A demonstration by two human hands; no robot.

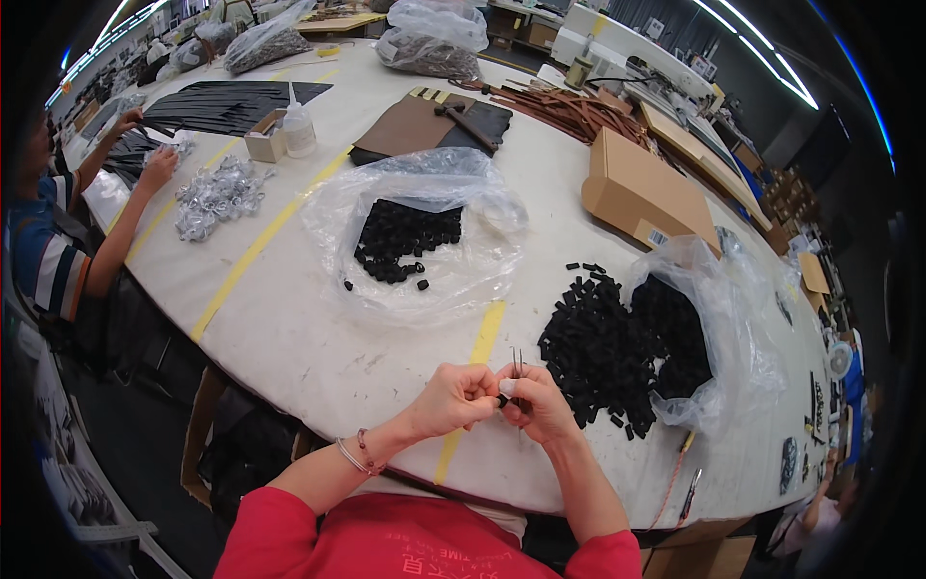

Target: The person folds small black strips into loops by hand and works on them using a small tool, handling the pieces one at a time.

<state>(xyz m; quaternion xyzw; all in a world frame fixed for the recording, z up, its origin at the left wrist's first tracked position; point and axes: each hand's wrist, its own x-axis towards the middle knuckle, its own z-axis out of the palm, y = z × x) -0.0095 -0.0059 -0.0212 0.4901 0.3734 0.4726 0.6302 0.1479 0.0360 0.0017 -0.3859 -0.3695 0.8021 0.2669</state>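
Close together over the near table edge, my two hands meet at a small black piece [503, 399]. Fingers of my left hand [455, 398] are pinched at that piece. My right hand [540, 403] is closed round thin metal tweezers [519, 363], whose prongs stick up above the fingers. To the right of my hands spreads a pile of small black pieces [588, 347], spilling from a clear plastic bag [738, 328]. Farther off, another open plastic bag [473, 275] holds more black pieces [405, 236], a few lying loose on it.
A cardboard box [641, 188] stands at the right, with brown strips [569, 106] behind it. A hammer [468, 124] rests on brown and black sheets [400, 130]. At the left, another person [48, 232] handles things near small clear packets [222, 198]. Pliers [690, 497] lie near the right edge.
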